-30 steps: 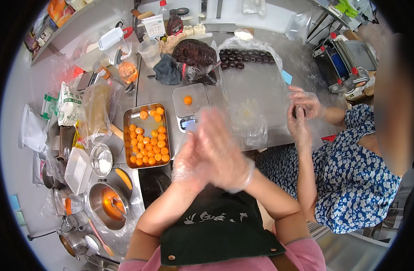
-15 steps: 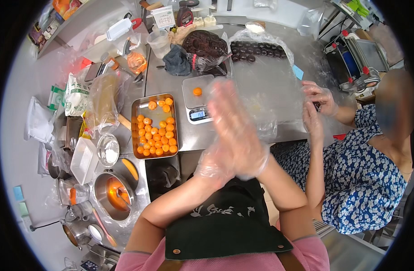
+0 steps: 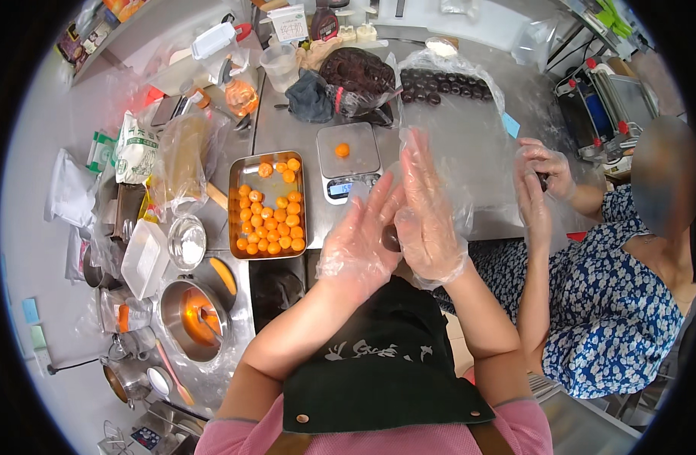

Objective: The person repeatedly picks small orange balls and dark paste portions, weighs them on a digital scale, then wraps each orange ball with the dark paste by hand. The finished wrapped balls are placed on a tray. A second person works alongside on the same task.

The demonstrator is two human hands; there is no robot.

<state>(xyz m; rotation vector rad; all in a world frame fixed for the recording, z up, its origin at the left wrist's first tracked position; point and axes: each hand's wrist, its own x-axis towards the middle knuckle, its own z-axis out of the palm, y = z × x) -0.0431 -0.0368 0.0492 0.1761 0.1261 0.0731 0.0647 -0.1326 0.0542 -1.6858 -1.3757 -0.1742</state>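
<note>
A dark brown ball (image 3: 391, 238) sits between my palms, partly hidden by them. My left hand (image 3: 359, 241), in a clear plastic glove, presses it from one side with fingers stretched out. From the other side my right hand (image 3: 431, 231), gloved the same way, holds it with fingers extended upward. Just beyond them a small digital scale (image 3: 367, 139) bears one orange ball (image 3: 342, 150). To the left, a metal tray (image 3: 302, 246) contains several orange balls. Rows of dark balls (image 3: 448, 85) lie on plastic film at the far side of the counter.
At my right, a person in a blue floral dress works a dark piece between gloved hands (image 3: 541, 178). A steel pot (image 3: 166, 311) with orange liquid stands at lower left, near a metal bowl (image 3: 187, 241) and a white plastic container (image 3: 144, 259). A dark bagged mass (image 3: 357, 74) lies behind the scale.
My palms, pressed together and blurred before, have tilted apart, and the dark ball between them now shows. The view has shifted slightly, and the other person's hands stay close together.
</note>
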